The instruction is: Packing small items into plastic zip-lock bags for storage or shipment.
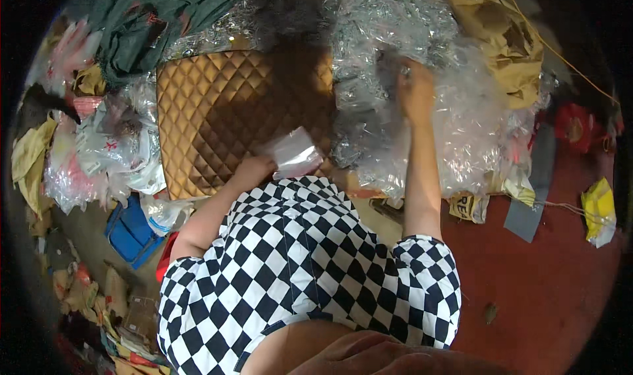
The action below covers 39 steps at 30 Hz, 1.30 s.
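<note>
Close in front of my body, my left hand [255, 171] is closed on the edge of a small clear plastic bag [298, 153], which catches the light. Beneath the bag lies a brown quilted mat [191, 121] with a diamond pattern. My right arm stretches forward over a large heap of small clear plastic packets [369, 105] on the right. My right hand [417, 90] is low over the heap with its fingers bent downward; they are smeared by motion, and whether they hold a packet is not visible.
Dark green cloth [135, 35] lies at the far left, brown wrapping paper [494, 39] at the far right. Stuffed plastic bags [99, 151] crowd the mat's left side. A blue plastic object [134, 230] stands below them. A yellow packet [599, 210] lies near the right rim.
</note>
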### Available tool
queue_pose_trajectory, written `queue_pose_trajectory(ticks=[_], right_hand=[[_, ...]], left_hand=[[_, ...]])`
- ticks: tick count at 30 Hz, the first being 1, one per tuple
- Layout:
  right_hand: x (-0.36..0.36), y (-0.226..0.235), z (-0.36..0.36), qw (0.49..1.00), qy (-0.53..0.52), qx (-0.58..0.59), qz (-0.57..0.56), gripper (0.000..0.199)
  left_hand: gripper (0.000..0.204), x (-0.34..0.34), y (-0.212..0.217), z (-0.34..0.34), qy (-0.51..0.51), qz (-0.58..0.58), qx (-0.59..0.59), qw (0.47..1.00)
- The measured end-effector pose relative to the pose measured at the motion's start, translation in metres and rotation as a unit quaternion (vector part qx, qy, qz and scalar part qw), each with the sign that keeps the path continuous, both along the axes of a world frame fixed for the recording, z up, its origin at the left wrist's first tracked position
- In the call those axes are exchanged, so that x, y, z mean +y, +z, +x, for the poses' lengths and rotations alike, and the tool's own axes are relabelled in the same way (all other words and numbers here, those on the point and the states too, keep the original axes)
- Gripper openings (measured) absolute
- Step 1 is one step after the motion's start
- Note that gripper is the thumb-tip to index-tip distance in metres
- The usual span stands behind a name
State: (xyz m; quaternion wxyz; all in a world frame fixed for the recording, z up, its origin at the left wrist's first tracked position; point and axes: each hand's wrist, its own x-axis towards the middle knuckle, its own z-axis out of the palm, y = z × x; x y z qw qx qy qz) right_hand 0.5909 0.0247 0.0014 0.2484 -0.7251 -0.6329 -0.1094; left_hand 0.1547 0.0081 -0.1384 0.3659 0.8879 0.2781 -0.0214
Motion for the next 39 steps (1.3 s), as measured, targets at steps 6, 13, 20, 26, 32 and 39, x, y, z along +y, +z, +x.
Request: queue_pose_trajectory(ticks=[6, 13, 20, 26, 32, 39], right_hand=[[0.094, -0.068, 0.003, 0.97, 0.072, -0.205, -0.109, 0.027], [0.107, -0.036, -0.008, 0.893, -0.016, 0.449, -0.029, 0.02], [0.196, -0.059, -0.062, 0.906, 0.143, 0.355, -0.181, 0.027], [0.327, -0.066, -0.094, 0.95, 0.016, -0.196, -0.243, 0.019], [0.349, -0.067, -0.104, 0.919, 0.038, -0.253, -0.3, 0.021], [0.257, -0.051, -0.103, 0.975, 0.151, 0.161, -0.026, 0.024]], left_hand=[[0.023, 0.014, 0.047, -0.009, -0.004, -0.009, 0.003, 1.0], [0.017, 0.021, 0.067, -0.033, 0.132, -0.123, -0.075, 0.981], [0.011, 0.058, 0.108, -0.029, 0.36, -0.112, -0.18, 0.909], [0.009, 0.078, 0.102, -0.056, 0.426, -0.045, -0.148, 0.891], [0.026, 0.06, 0.089, -0.101, 0.375, -0.012, -0.087, 0.923], [0.027, 0.069, 0.091, -0.111, 0.474, -0.087, -0.216, 0.849]])
